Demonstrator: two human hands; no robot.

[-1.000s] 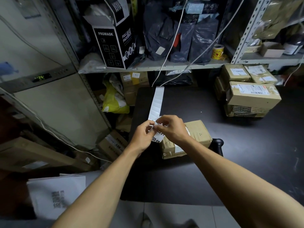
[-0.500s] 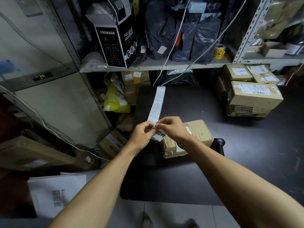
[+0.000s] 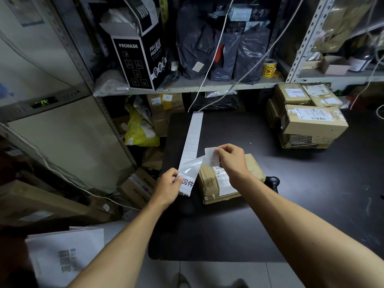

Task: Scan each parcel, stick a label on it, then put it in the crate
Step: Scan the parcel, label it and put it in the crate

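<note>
A long white label strip (image 3: 194,135) lies across the dark table (image 3: 291,204) toward me. My left hand (image 3: 169,189) pinches the strip's near end, where black printed characters show. My right hand (image 3: 231,161) pinches a single white label (image 3: 211,156) lifted off the strip, held just above a brown cardboard parcel (image 3: 212,183). The parcel lies on the table under my right hand, with a printed sticker on its top. A black scanner handle (image 3: 273,182) peeks out behind my right forearm.
Several taped cardboard parcels (image 3: 309,119) are stacked at the table's back right. Metal shelving (image 3: 187,86) behind holds a black PROMASK box (image 3: 135,59), grey plastic bags and a yellow tape roll (image 3: 269,68). White cables hang down. Boxes and a white bag (image 3: 62,252) lie on the floor left.
My hands were together at the strip's end; now my right hand has peeled a label off and lifted it up and right, while my left hand keeps hold of the backing.
</note>
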